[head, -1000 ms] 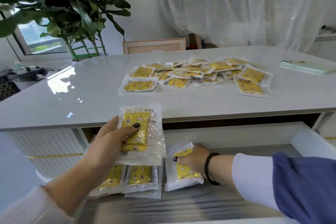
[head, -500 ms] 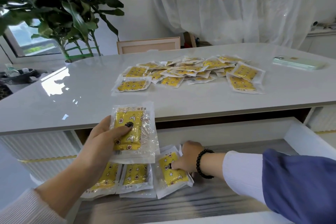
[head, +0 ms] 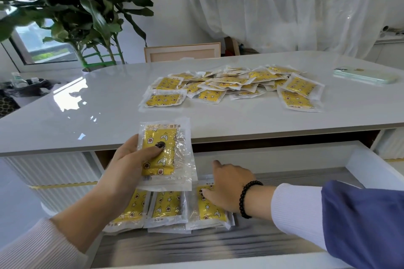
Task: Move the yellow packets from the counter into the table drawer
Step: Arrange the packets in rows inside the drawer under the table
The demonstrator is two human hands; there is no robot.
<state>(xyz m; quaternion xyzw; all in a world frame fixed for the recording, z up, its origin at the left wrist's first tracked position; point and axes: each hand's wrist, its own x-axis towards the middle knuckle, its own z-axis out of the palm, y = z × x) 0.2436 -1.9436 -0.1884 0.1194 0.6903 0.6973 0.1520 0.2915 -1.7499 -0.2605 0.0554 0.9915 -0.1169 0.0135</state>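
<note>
My left hand (head: 129, 166) grips a small stack of yellow packets (head: 166, 155) upright above the open table drawer (head: 358, 159), thumb pressed on the front one. Three rows of yellow packets lie flat in the drawer's left part: a left one (head: 133, 209), a middle one (head: 167, 205) and a right one (head: 207, 207). My right hand (head: 227, 188) rests with spread fingers on top of the right one, pressing it down rather than gripping it. A heap of several yellow packets (head: 236, 85) lies on the white counter (head: 98, 111).
A pale green phone (head: 364, 77) lies at the counter's far right. A large leafy plant (head: 72, 6) stands behind the counter at left, a wooden frame (head: 182, 51) behind its middle, white curtains beyond. The drawer's grey floor (head: 218, 244) is bare toward me and at right.
My right hand has laid its packet flat beside the others in the drawer and loosened its fingers on it. My left hand keeps its stack nearly still.
</note>
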